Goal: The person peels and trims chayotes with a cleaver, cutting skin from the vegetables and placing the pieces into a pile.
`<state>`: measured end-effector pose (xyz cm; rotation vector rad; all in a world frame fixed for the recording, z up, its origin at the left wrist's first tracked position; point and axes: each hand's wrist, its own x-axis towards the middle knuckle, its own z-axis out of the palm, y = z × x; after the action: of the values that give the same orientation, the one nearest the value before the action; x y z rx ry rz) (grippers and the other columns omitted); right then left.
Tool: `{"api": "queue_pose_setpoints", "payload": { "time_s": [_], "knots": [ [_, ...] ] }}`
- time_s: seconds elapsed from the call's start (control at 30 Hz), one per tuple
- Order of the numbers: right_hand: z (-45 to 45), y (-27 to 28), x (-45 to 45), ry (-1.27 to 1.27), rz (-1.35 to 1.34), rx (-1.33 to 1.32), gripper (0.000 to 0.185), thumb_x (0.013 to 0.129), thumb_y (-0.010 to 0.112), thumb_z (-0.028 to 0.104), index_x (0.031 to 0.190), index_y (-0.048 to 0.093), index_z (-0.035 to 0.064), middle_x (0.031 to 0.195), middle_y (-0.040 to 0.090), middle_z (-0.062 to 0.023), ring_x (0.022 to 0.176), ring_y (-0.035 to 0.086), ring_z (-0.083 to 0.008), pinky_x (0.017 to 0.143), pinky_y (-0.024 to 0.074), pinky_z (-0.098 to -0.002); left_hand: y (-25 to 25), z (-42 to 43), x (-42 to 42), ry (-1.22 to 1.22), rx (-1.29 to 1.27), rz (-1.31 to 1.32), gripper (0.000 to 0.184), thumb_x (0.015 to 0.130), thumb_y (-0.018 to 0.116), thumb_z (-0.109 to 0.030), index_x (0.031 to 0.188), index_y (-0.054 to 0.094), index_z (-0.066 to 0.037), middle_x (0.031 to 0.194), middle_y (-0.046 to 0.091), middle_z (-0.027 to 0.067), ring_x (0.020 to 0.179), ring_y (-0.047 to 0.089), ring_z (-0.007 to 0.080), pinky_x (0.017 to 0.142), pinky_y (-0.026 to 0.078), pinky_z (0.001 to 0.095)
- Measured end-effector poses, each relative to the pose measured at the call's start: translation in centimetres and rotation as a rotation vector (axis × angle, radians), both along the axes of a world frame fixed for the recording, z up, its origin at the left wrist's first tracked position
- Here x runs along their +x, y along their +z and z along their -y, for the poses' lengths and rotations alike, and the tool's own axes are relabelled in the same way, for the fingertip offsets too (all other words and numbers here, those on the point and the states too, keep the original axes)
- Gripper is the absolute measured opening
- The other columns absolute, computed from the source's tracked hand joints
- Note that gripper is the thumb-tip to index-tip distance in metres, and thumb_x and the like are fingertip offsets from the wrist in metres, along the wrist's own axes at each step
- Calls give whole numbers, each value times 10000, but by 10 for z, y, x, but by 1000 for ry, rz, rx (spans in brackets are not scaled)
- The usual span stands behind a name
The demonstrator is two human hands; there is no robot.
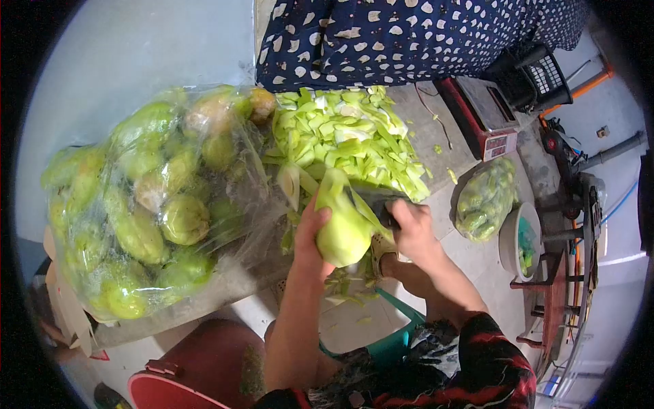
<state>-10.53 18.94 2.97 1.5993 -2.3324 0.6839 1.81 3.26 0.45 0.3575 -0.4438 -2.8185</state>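
My left hand is wrapped round a green papaya, largely peeled and pale green. My right hand grips the dark handle of a knife, whose blade lies against the far side of the papaya. A strip of peel hangs along the papaya's right side, near my right fingers. Just beyond my hands spreads a heap of green peelings. To the left, a clear plastic bag holds several unpeeled green papayas, some with yellowish patches.
A red weighing scale stands at the back right, beside a black basket. On the floor are a bag of green produce and a white basin. A red bin stands at the lower left. Dark patterned cloth hangs behind the peelings.
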Motion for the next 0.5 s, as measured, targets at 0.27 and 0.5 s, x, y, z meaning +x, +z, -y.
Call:
{"api": "queue_pose_setpoints", "payload": {
  "time_s": [0.27, 0.5],
  "knots": [
    [3, 29, 15, 200, 50, -94, 270, 658, 736, 106, 772, 504, 29, 646, 538, -124, 540, 570, -319, 494, 452, -405, -9, -1, -5, 50, -17, -26, 687, 767, 615, -359, 1349, 448, -33, 1171, 597, 179, 1101, 582, 359, 870, 518, 551],
    [7, -13, -17, -184, 101, 37, 252, 702, 693, 24, 824, 474, 43, 690, 595, -177, 637, 596, -424, 543, 474, -452, 2, 2, -1, -112, -23, -145, 767, 730, 670, -333, 1371, 394, -16, 1134, 589, 199, 973, 643, 323, 820, 558, 435]
  ]
}}
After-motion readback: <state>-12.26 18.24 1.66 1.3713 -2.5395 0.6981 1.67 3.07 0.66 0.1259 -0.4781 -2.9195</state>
